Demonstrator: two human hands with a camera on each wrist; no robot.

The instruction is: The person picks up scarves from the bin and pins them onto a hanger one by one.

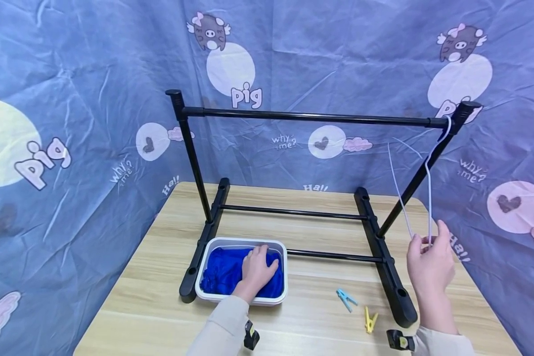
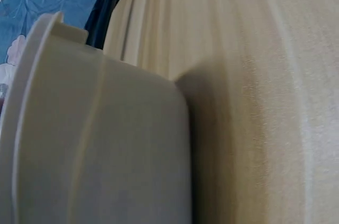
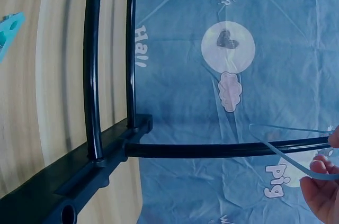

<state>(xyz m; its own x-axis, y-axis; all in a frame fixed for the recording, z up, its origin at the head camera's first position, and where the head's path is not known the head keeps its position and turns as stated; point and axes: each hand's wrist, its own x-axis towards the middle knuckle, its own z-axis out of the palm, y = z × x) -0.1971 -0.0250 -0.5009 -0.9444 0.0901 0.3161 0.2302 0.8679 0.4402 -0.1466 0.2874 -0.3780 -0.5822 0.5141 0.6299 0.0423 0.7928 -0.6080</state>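
Note:
A white plastic basin point(image 1: 267, 300) on the table holds a crumpled blue cloth point(image 1: 222, 269). My left hand point(image 1: 255, 272) reaches over its near rim and rests on the cloth, fingers loosely spread. The left wrist view shows mostly the basin's outer wall point(image 2: 132, 144); that hand's fingers are hidden there. At the right, a white clothes hanger point(image 1: 429, 198) is hooked over the right end of the black rack's top bar point(image 1: 311, 116). My right hand point(image 1: 431, 267) pinches the hanger's lower part. In the right wrist view, fingertips point(image 3: 320, 167) show beside the hanger point(image 3: 286, 158).
A light blue clothespin point(image 1: 346, 299) and a yellow clothespin point(image 1: 370, 320) lie on the wooden table point(image 1: 320, 326) left of the rack's right foot point(image 1: 396, 291). The rack's left foot point(image 1: 196, 267) runs beside the basin. A printed blue curtain point(image 1: 93, 99) surrounds the table.

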